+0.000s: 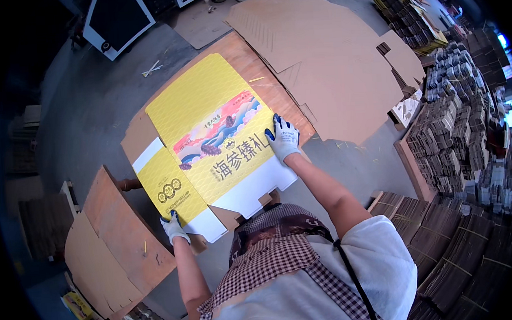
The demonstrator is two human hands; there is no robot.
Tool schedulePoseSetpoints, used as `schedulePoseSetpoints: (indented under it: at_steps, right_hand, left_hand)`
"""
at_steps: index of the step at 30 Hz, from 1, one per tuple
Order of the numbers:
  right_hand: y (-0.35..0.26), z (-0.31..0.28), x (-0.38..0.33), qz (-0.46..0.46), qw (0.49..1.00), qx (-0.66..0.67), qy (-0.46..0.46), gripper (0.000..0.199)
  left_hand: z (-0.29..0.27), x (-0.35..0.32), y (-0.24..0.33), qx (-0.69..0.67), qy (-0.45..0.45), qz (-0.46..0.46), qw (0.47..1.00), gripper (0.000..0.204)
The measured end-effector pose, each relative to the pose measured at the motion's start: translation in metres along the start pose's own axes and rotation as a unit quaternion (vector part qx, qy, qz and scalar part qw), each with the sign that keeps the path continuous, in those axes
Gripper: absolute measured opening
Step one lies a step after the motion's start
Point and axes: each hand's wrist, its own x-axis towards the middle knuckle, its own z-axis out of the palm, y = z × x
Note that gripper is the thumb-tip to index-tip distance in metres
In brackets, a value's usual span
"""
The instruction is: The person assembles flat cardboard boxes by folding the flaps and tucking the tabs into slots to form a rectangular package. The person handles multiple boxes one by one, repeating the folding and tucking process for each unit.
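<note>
Where the scene broadens to the right of the work, one large brown cardboard sheet (332,69): plain, flat, dark cut-outs toward its right end; its support is hidden.

Wooden table (293,114): reddish-brown top, bare along its right side, partly covered.

Bundled cardboard stacks (437,139): several, tied, at far right, apart from the table.

Yellow carton sheet (198,102): one, flat, unfolded, on the wooden table directly before the person; pink-and-blue picture band, dark printed characters, a crease dividing off the left side panel, white flaps along the near edge. Near flaps overhang toward the person.

Step in hand, by judgement: placing or steadying the carton sheet by its edges, no fold yet raised. Next move, by judgement: calls for both sides to be guided together and kept level, so that the sheet neither twists nor bends at the crease.

Right hand (285,140): white glove, blue fingertips; on the right edge of the carton sheet, beside the printed characters. Thumb set well apart from the fingers, spread moderately wide; contact at the edge, no closed grip seen. Whether any finger reaches underneath cannot be told.

Left hand (174,227): matching glove; at the near left edge, touching the side panel below its round emblems. Fingers close together, gap narrow; the undersides are hidden, so a pinch cannot be confirmed.
</note>
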Motion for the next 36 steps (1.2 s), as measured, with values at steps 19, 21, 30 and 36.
schedulePoseSetpoints:
  at_steps: [19,21,30,36]
  right_hand:
    - [0.228,-0.079,-0.043,0.580,0.698,0.277,0.314,0.082]
    - [0.249,-0.069,-0.034,0.610,0.623,0.429,0.234,0.077]
    - [0.307,-0.031,-0.035,0.511,0.536,0.597,0.307,0.026]
    - [0.317,-0.063,-0.077,0.266,0.391,0.842,0.260,0.038]
  left_hand:
    - [-0.011,-0.060,0.023,0.106,0.102,0.007,0.989,0.073]
    - [-0.036,-0.056,0.015,0.049,0.091,0.024,0.994,0.073]
    - [-0.025,-0.083,0.024,-0.028,0.090,0.060,0.994,0.062]
    - [-0.021,-0.076,-0.001,-0.108,0.045,0.052,0.992,0.056]
